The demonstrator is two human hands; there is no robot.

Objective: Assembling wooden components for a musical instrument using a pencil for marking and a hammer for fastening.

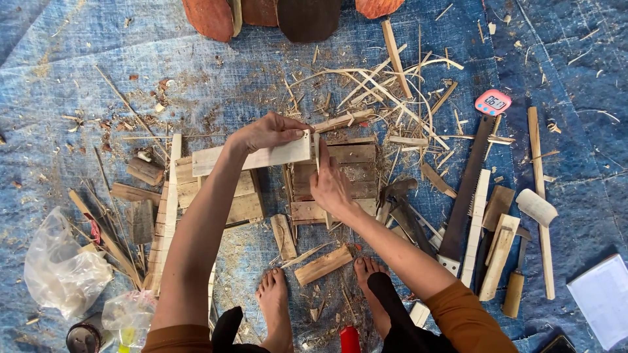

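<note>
Bare feet (275, 297) sit nearest, planted on the blue tarp (98, 65) just below the hands, with a loose wood block (322, 265) between them and the work. Left hand (268, 131) is closed around the top edge of a pale wooden plank (252, 158), holding it on edge, while the right hand (330, 186) pinches a thin upright strip (320, 153) against the plank's end — both over slatted wooden panels (333, 180). Judging from this, the joint wants the strip kept flush and square to the plank's end — a steady left grip matters, since a saw (464, 196) and offcuts crowd the right.
</note>
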